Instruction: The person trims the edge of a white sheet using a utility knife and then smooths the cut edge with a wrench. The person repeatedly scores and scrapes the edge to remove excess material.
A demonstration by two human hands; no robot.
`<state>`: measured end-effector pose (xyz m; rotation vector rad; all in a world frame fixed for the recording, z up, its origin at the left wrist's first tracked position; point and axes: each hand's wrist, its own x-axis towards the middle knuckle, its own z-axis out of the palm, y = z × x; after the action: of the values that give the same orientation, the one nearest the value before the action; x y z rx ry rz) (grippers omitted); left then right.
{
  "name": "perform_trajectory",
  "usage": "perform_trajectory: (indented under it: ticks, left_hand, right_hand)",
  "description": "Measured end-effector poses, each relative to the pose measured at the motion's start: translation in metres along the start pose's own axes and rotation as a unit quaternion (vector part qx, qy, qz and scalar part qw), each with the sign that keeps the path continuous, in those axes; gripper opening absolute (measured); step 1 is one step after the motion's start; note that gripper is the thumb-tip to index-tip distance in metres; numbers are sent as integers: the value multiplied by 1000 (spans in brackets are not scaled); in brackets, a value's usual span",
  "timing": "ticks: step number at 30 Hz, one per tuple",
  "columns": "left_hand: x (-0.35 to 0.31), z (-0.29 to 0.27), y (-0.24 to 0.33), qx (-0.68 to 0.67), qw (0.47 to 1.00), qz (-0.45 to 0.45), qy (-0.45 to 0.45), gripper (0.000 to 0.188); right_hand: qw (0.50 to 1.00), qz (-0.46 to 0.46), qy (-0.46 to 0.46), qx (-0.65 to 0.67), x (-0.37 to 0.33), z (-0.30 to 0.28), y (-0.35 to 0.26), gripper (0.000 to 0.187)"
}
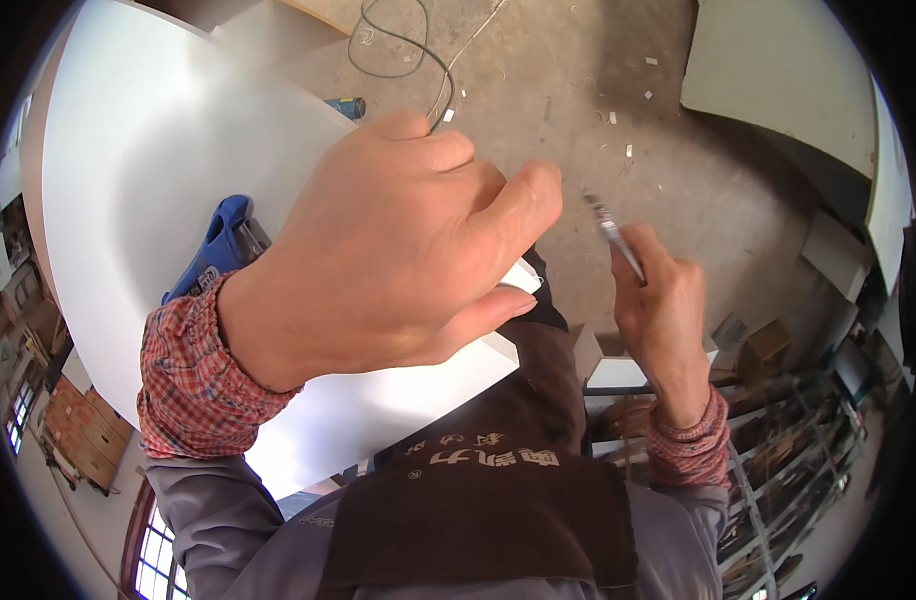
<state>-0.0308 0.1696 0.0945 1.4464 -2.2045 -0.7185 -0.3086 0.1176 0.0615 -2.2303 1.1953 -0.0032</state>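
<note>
My left hand (388, 250) is raised over the edge of a large white panel (108, 120). Its fingers are curled in toward the palm, and a gap shows between the bent forefinger and the thumb. Whatever lies inside the fingers is hidden. Farther right, my right hand (660, 300) is closed round a slim silver hand tool (612, 231), whose tip points up and to the left; its exact kind is hard to make out. On the panel, beside my left wrist, lies a blue tool (216, 250), partly covered by the sleeve.
A dark cable (451, 75) loops over the concrete floor (538, 90), which is dotted with small white scraps. Another pale board (778, 80) juts in at the upper right. Below it stand a white box (836, 255) and a brown box (766, 347). A metal rack (748, 480) is at the lower right.
</note>
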Motion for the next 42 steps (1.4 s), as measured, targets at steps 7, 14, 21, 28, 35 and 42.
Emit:
perform_trajectory:
  ticks: [7, 14, 21, 28, 35, 42]
  left_hand:
    - [-1, 7, 3, 36, 999, -38, -10, 45]
    - [-1, 4, -1, 8, 1000, 4, 0, 36]
    - [-21, -27, 9, -43, 984, 57, 163, 41]
    - [-92, -61, 23, 217, 958, -172, 76, 52]
    - [-121, -59, 21, 272, 931, -243, 8, 54]
    - [-116, -58, 14, 261, 938, -224, 36, 54]
  right_hand:
    - [984, 115, 58, 124, -15, 5, 5, 3]
    - [981, 115, 60, 146, -19, -7, 0, 7]
    - [994, -40, -9, 106, -54, -24, -32, 26]
    - [952, -303, -32, -23, -47, 1, -86, 25]
    - [935, -352, 7, 37, -40, 37, -128, 21]
    - [932, -346, 7, 107, -39, 35, -126, 20]
